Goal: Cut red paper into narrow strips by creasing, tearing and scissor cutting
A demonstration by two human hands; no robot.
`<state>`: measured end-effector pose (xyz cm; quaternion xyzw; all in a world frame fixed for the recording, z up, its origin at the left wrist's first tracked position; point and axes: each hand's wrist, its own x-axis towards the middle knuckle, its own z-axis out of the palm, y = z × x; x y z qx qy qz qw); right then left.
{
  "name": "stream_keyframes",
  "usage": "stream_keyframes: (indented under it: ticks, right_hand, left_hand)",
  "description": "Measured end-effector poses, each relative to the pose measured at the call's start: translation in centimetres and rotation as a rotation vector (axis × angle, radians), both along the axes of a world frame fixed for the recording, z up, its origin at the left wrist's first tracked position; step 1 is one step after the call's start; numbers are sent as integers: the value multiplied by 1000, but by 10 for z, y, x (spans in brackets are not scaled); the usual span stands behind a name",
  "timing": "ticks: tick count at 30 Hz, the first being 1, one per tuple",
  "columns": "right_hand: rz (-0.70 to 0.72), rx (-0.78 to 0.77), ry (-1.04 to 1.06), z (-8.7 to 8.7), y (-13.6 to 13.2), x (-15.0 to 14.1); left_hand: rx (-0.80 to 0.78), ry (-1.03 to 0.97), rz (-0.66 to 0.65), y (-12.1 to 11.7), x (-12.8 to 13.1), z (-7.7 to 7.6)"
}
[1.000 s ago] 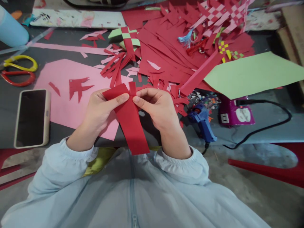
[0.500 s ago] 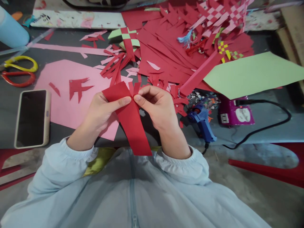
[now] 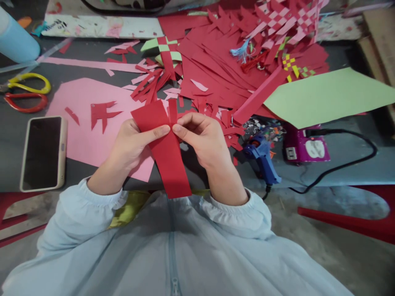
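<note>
Between both hands is a piece of red paper (image 3: 169,164), with one long strip hanging down toward the jacket and narrower ends spreading upward. My left hand (image 3: 131,144) is closed on its left side, thumb lying across the top near the middle. The fingertips of my right hand (image 3: 202,137) pinch the paper at its right edge, close to the left thumb. The fingers behind the paper are hidden. Left of the hands, a small red paper fish shape (image 3: 101,113) lies on a pink paper sheet (image 3: 80,142).
A phone (image 3: 43,152) and yellow-and-red-handled scissors (image 3: 27,92) lie at left. A blue glue gun (image 3: 263,160) and a purple power box (image 3: 307,148) with a black cable sit at right. Red paper strips (image 3: 210,61), a green sheet (image 3: 333,96) and woven pieces (image 3: 274,18) spread behind.
The red paper has turned slightly: its lower end has swung left and its narrow upper ends stand more upright. Both hands keep nearly the same place and pinch.
</note>
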<state>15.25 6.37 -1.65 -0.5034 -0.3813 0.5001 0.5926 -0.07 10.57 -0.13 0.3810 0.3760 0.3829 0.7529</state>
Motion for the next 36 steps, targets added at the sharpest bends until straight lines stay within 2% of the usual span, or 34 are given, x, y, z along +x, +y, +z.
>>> stream_keyframes:
  ticks: [5,13,19,27,33,36]
  right_hand:
    - [-19,50,-1,0,0,-1]
    - [28,-47,65,2,-1,1]
    - [17,-16,28,-3,0,2]
    - [-39,42,-13,-2,-1,1]
    - [24,-54,51,2,-1,0]
    - [28,-53,61,2,-1,1]
  left_hand:
    - [-12,-17,10,0,0,2]
    - [20,0,30,1,-1,0]
    - [12,19,-20,0,-1,0]
    - [-7,53,29,3,-1,-2]
    - [0,47,58,3,0,1]
    - [25,40,34,2,0,2]
